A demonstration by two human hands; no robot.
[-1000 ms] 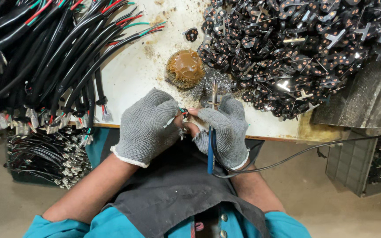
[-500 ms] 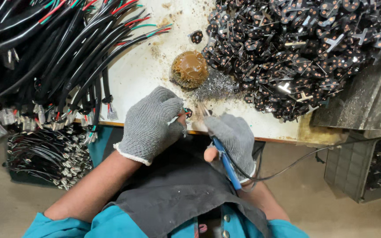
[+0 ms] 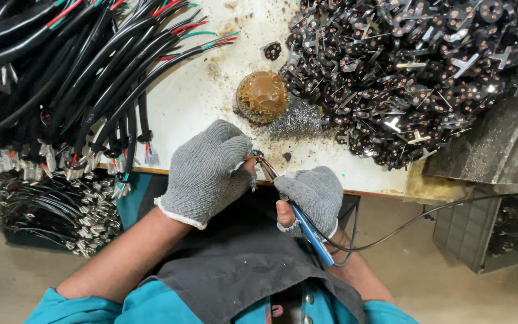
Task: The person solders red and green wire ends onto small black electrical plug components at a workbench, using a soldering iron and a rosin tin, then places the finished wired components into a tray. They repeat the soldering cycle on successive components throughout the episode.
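My left hand, in a grey knit glove, pinches a small wire end with coloured strands at the white table's front edge. In my right hand, also gloved, is a blue-handled soldering iron. The iron's metal tip touches the wire end. A thin black cord runs from the iron's handle off to the right.
A brown round pot of paste sits on the stained white table. A big heap of black plug parts fills the right. Black cables with coloured cores cover the left. More cables lie in a crate below.
My right hand has drawn back toward me and turned the iron so that its tip points up-left at the wire in my left hand. The left hand has stayed in place.
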